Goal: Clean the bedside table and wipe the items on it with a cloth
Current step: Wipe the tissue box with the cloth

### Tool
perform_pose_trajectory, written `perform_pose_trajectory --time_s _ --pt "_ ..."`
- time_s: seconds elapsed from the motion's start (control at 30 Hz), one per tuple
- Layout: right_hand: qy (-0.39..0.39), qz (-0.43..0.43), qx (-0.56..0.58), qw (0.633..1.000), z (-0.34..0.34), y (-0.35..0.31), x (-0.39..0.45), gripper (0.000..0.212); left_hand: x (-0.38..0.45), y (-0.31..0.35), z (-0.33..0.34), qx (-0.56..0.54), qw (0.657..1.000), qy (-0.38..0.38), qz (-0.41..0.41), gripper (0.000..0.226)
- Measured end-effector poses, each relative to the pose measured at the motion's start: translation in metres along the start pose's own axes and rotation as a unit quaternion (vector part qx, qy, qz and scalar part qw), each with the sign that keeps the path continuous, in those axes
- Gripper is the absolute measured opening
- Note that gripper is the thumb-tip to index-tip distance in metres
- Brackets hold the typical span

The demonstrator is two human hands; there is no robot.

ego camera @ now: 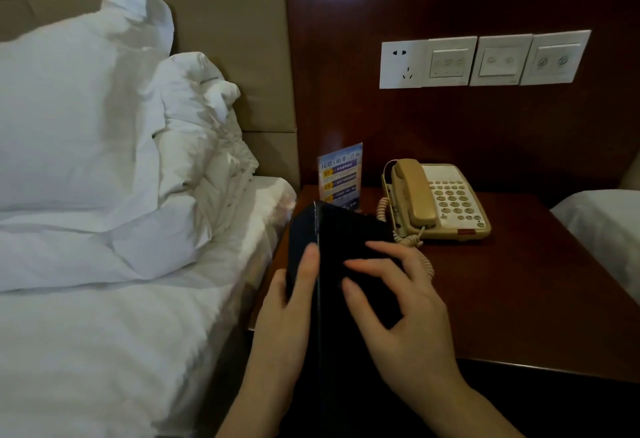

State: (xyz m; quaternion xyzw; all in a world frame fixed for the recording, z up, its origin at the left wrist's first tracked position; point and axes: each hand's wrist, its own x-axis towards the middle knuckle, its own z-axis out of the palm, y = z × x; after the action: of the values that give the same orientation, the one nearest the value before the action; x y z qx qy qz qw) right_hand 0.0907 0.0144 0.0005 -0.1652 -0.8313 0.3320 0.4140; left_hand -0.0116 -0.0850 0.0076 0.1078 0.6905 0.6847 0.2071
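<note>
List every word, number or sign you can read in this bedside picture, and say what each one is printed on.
"01": yellow tag on the blue standing card behind the dark cloth.
Card's headline, in Chinese characters: too blurred to quote.
Card's lower lines: too small to read.
Telephone keypad: digits blurred, unreadable.
Wall switch panels: only faint icons, no legible text.
</note>
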Motion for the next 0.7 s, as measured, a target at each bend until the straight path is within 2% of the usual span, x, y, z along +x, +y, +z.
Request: perform_pose_trajectory --time_s 0.17,0.3,0.47,0.53,0.7 --pt "0.078 0.033 0.051 0.995 -0.008 0.007 0.021 0.019 -0.024 0.008 0.005 0.029 0.994 -0.068 0.086 0.045" --pt "0.124 0.08 0.088 0.985 -0.016 0.012 0.034 0.022 -0.033 0.009 0.006 0.034 0.987 -0.118 0.1 0.037" --pt "0.094 -0.057 0.071 0.991 -0.009 -0.012 0.028 0.023 -0.036 0.01 0.007 0.037 0.988 -0.097 0.118 0.038" --pt "0.096 -0.067 0.081 0.99 -0.009 -0.006 0.03 0.023 -0.036 0.01 0.007 0.03 0.988 -0.102 0.111 0.038" --pt "0.143 0.092 0.094 0.981 -0.005 0.023 0.033 0.019 -0.033 0.01 0.004 0.013 0.992 -0.089 0.088 0.033"
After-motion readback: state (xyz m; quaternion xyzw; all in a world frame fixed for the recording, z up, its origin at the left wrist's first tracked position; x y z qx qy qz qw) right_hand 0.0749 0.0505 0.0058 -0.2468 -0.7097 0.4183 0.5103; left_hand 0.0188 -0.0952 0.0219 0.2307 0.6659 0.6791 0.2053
